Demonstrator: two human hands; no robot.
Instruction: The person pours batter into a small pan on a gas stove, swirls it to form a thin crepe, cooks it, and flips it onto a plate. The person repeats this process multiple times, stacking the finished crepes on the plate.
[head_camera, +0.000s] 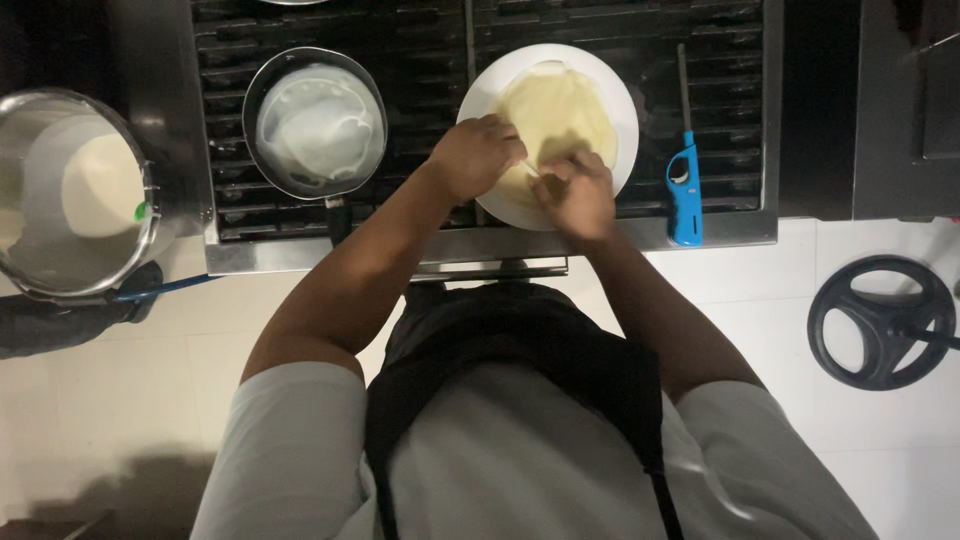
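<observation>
Black iron grates cover the gas stove, the largest thing here. At its left edge stands a steel pot of pale batter. A small pan on the grates holds a thin whitish layer. The white plate carries a pale crepe. A blue stick lighter lies just beside the plate. The left hand and right hand meet at the crepe's near edge, fingers pinched together on it.
</observation>
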